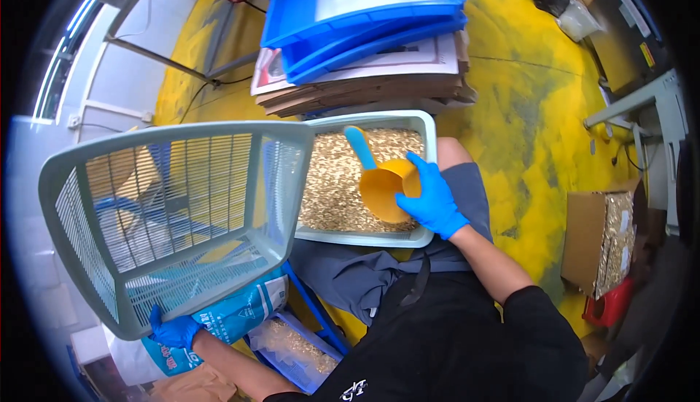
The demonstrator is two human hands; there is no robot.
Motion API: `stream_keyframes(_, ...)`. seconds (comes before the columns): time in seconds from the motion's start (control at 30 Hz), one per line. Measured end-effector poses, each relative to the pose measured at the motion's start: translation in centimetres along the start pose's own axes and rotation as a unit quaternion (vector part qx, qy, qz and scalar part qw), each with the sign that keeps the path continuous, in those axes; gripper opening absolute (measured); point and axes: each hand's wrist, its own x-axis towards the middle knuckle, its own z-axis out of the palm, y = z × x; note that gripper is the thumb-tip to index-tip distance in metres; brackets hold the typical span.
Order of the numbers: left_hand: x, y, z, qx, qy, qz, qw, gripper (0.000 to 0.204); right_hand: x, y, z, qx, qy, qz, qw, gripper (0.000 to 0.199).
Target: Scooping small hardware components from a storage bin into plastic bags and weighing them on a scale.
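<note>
My left hand (175, 330), in a blue glove, grips the near lower rim of a grey-green slatted plastic basket (182, 133). The basket is held tilted on its side to the left, so its open mouth and slotted walls show. A pale green tub (429, 139) sits across my lap, filled with tan and brown flakes or chips (324, 190). Over these flakes is a yellow scoop (380, 196) with a light blue handle pointing away. My gloved right hand (435, 201) pinches the right side of its bowl, thumb at the rim, rather than the handle.
Blue trays (364, 33) lie on a stack of flattened cardboard (364, 99) straight ahead. Below the basket are a teal and white sack (248, 307) and a blue bin (299, 351) with flakes. A cardboard box (587, 238) and grey table legs (663, 132) stand right.
</note>
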Motion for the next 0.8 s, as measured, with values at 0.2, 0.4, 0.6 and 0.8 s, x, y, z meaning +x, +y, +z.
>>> stream_keyframes(0.2, 2.5, -0.6, 0.1, 0.168, 0.033, 0.08, 0.982, 0.037, -2.1, 5.3, 1.5, 0.1, -0.03, 0.064, 0.992, 0.066)
stream_keyframes(0.4, 1.8, 0.1, 3.2, -0.02, 0.012, -0.182, 0.983, 0.048, -2.5, 5.3, 3.2, 0.237, -0.083, 0.125, 0.96, 0.062)
stream_keyframes(0.6, 2.1, -1.5, 5.6, -0.008, 0.064, -0.06, 0.996, 0.041, -3.1, 8.4, 5.0, 0.185, -0.073, 0.101, 0.975, 0.074)
stream_keyframes(0.8, -2.0, 2.3, 8.3, 0.364, 0.057, 0.301, 0.879, 0.02, -2.7, 6.6, 3.9, 0.086, -0.1, 0.111, 0.985, 0.073)
